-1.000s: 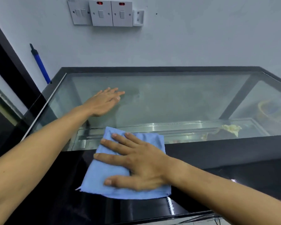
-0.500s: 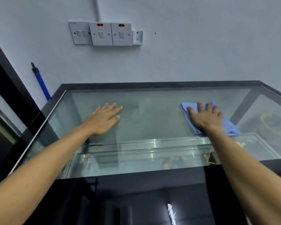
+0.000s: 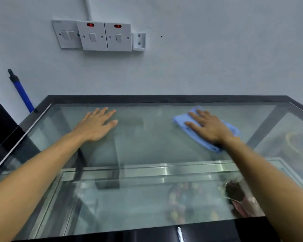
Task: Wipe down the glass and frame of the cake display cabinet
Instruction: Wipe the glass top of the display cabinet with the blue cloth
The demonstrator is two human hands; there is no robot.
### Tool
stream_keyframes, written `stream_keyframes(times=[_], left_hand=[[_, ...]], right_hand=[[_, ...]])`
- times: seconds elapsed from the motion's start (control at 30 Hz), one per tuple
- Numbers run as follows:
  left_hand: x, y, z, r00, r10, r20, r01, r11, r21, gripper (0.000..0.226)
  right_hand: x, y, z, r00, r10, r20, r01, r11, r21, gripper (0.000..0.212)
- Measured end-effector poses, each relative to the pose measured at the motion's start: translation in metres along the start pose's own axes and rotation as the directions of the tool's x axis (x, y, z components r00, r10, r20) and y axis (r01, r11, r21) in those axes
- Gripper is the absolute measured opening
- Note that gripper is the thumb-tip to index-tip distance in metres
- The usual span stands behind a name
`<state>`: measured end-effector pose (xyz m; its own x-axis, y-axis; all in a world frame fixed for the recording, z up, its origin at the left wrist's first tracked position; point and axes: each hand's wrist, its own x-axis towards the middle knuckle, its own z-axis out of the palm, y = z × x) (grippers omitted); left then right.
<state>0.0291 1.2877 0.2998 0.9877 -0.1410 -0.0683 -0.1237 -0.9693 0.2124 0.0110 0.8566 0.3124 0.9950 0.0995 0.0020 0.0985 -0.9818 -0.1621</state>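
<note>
The cake display cabinet has a flat glass top (image 3: 147, 140) in a dark frame (image 3: 164, 98). My left hand (image 3: 96, 125) lies flat on the glass at the far left, fingers straight. My right hand (image 3: 208, 127) presses a light blue cloth (image 3: 196, 135) flat against the glass at the far right, fingers spread over it. Part of the cloth is hidden under my palm. Cakes (image 3: 180, 201) show blurred through the glass below.
A white wall stands right behind the cabinet with a row of switches (image 3: 98, 36). A blue-handled pole (image 3: 21, 91) leans at the left corner. The black front frame (image 3: 164, 233) runs along the near edge. A dark post (image 3: 262, 126) shows under the glass at right.
My right hand carried the cloth from the near black frame up onto the far right glass, then slid it a little left. My left hand stayed flat in place.
</note>
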Motion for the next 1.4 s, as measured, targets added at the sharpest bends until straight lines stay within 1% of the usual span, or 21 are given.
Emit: stream_keyframes(times=[0.1,0.17,0.2,0.27,0.33,0.37,0.43,0.5,0.6,0.67,0.73,0.8,0.9,0.93,0.97,1.03,1.1,1.2,1.3,1.37,1.4], left_hand=[[0.007,0.007,0.000,1.000,-0.024,0.006,0.024,0.998,0.051,0.069],[0.013,0.013,0.000,0.999,-0.044,0.006,0.043,0.997,0.067,0.070],[0.015,0.017,0.000,0.998,-0.055,0.008,0.055,0.996,0.065,0.070],[0.023,0.021,0.000,0.997,-0.078,0.002,0.078,0.996,0.051,0.065],[0.028,0.019,0.001,0.997,-0.081,-0.009,0.081,0.997,0.007,0.058],[0.029,0.016,0.001,0.997,-0.075,-0.019,0.075,0.997,-0.017,0.056],[0.030,0.011,0.002,0.997,-0.060,-0.045,0.058,0.998,-0.036,0.057],[0.027,0.009,0.002,0.996,-0.072,-0.052,0.068,0.994,-0.082,0.058],[0.025,0.013,-0.001,0.995,-0.088,-0.049,0.081,0.988,-0.129,0.075],[0.024,0.014,-0.001,0.996,-0.087,-0.035,0.083,0.991,-0.104,0.084],[0.025,0.015,0.002,0.995,-0.093,-0.032,0.091,0.994,-0.061,0.082],[0.028,0.017,0.004,0.994,-0.104,-0.043,0.103,0.995,-0.018,0.073],[0.029,0.019,0.004,0.993,-0.111,-0.044,0.112,0.994,0.015,0.070],[0.029,0.021,0.003,0.993,-0.110,-0.031,0.111,0.994,0.021,0.070],[0.028,0.021,0.004,0.993,-0.111,-0.026,0.112,0.994,0.019,0.069],[0.026,0.020,0.003,0.992,-0.116,-0.040,0.116,0.993,-0.006,0.066],[0.027,0.018,0.001,0.989,-0.130,-0.067,0.127,0.990,-0.058,0.063],[0.029,0.015,0.001,0.987,-0.144,-0.076,0.137,0.986,-0.094,0.058],[0.030,0.012,0.000,0.997,-0.082,-0.014,0.081,0.996,-0.024,0.056],[0.030,0.008,0.001,0.998,-0.061,0.029,0.060,0.997,0.049,0.066],[0.030,0.007,0.001,0.998,-0.063,0.031,0.061,0.996,0.069,0.070]], right_hand=[[0.014,0.061,-0.006,0.909,0.405,-0.093,-0.406,0.914,0.018,0.080],[0.039,0.027,0.004,0.783,0.615,-0.093,-0.608,0.788,0.097,0.077],[0.051,-0.007,0.010,0.765,0.642,-0.057,-0.633,0.765,0.120,0.079],[0.070,-0.090,0.025,0.867,0.496,-0.041,-0.489,0.864,0.120,0.085],[0.068,-0.175,0.038,0.989,0.148,-0.017,-0.146,0.985,0.093,0.083],[0.060,-0.205,0.041,0.998,-0.049,0.040,0.045,0.995,0.088,0.081],[0.053,-0.222,0.035,0.937,-0.326,0.124,0.316,0.944,0.095,0.074],[0.066,-0.186,0.024,0.918,-0.377,0.120,0.373,0.926,0.059,0.069],[0.098,-0.064,0.004,0.997,-0.074,0.029,0.074,0.997,0.013,0.071],[0.104,0.039,-0.009,0.985,0.173,-0.024,-0.174,0.984,-0.029,0.078],[0.096,0.125,-0.020,0.920,0.387,-0.060,-0.389,0.921,-0.031,0.094],[0.087,0.159,-0.025,0.812,0.579,-0.073,-0.578,0.815,0.034,0.090],[0.109,0.099,-0.021,0.659,0.748,-0.081,-0.739,0.664,0.113,0.090],[0.121,0.062,-0.015,0.689,0.721,-0.070,-0.713,0.692,0.114,0.092],[0.133,0.019,-0.004,0.769,0.637,-0.053,-0.631,0.769,0.101,0.090],[0.148,-0.075,0.018,0.921,0.389,-0.024,-0.385,0.919,0.088,0.081],[0.141,-0.158,0.032,0.994,0.106,0.003,-0.106,0.991,0.087,0.077],[0.096,-0.194,0.036,0.964,-0.253,0.082,0.249,0.967,0.057,0.073],[0.029,-0.134,0.029,0.864,-0.495,0.092,0.492,0.869,0.055,0.068],[-0.007,-0.072,0.017,0.812,-0.571,0.120,0.567,0.821,0.069,0.068],[-0.007,-0.041,0.008,0.835,-0.535,0.131,0.532,0.845,0.060,0.070]])
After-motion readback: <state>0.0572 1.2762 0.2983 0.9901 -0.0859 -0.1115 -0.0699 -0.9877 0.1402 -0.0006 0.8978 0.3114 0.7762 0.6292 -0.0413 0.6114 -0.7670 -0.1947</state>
